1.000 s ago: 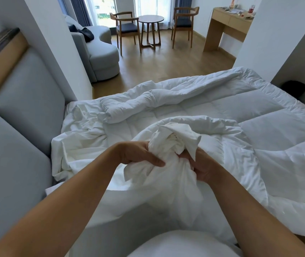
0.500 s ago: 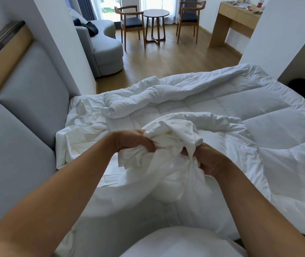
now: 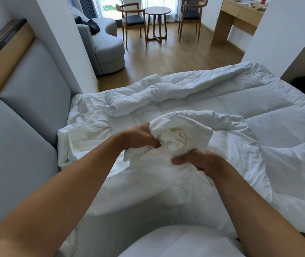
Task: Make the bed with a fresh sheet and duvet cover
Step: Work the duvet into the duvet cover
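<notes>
- White cotton cover (image 3: 181, 140): thin and creased, gathered into a bunch raised above the duvet, well out from the headboard. Its loose part falls toward the person and drapes over the duvet's near edge.
- Left hand (image 3: 138, 135): fingers curled round the bunch on the side nearer the headboard, knuckles up, gripping the cloth.
- Right hand (image 3: 201, 161): grips the same bunch lower down, on the side away from the headboard. The thumb lies across the cloth and the fingers are tucked under it.
- Duvet (image 3: 250, 112): white and quilted, spread out flat from mid-bed away from the headboard. Its far edge is rolled back on itself in a long ridge.
- Sheet (image 3: 84, 117): white and rumpled, lying in the strip between the duvet and the headboard, touching the headboard's foot.
- Headboard (image 3: 27, 108): grey padded panels under a wooden rail, running along the left of the view.
- Sofa (image 3: 107, 47): grey and curved, past the headboard's far end behind a white wall, with a dark item on its seat.
- Table (image 3: 158, 11): round and wooden, farther off than the sofa, set between two wooden chairs (image 3: 133, 17) with dark seats.
- Desk (image 3: 239, 12): pale wood, farthest from the headboard, with small items on top too small to tell.
</notes>
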